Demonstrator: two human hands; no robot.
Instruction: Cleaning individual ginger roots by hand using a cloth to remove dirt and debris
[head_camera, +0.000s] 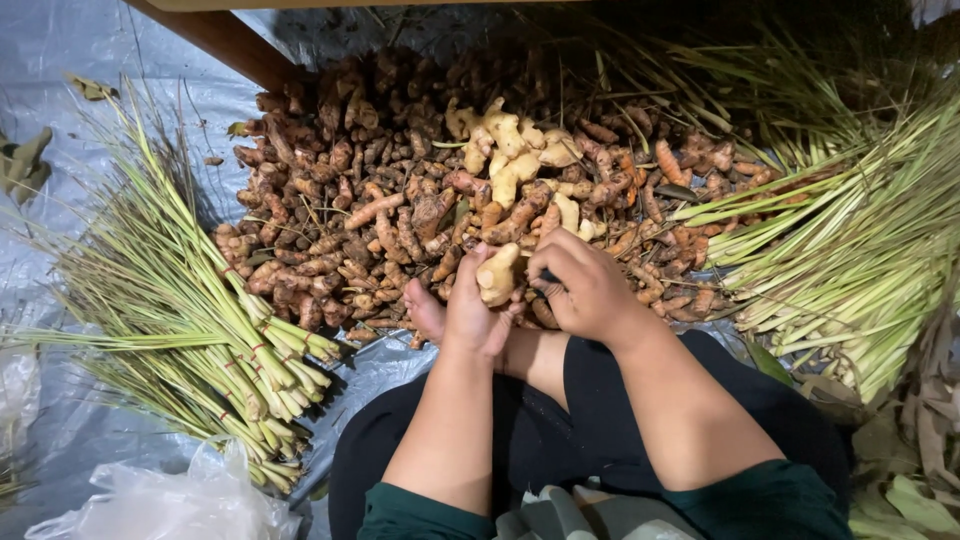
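Head view: the left hand (472, 312) closes its fingers around a pale root (498, 274), while the right hand (585, 288) curls over a small dark tool (blade unclear) beside it. A few pale roots (512, 148) top the pile (380, 200); most remain brown, between lemongrass bundles (215, 335).

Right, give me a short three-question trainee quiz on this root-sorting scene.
1. True or false: the left hand holds a pale root piece.
2. Which lies left of the root pile? A) lemongrass bundles B) a metal bowl C) a basket
3. Fill in: the right hand rests against the ____ edge of the pile.

Key: 1 true; 2 A; 3 near.
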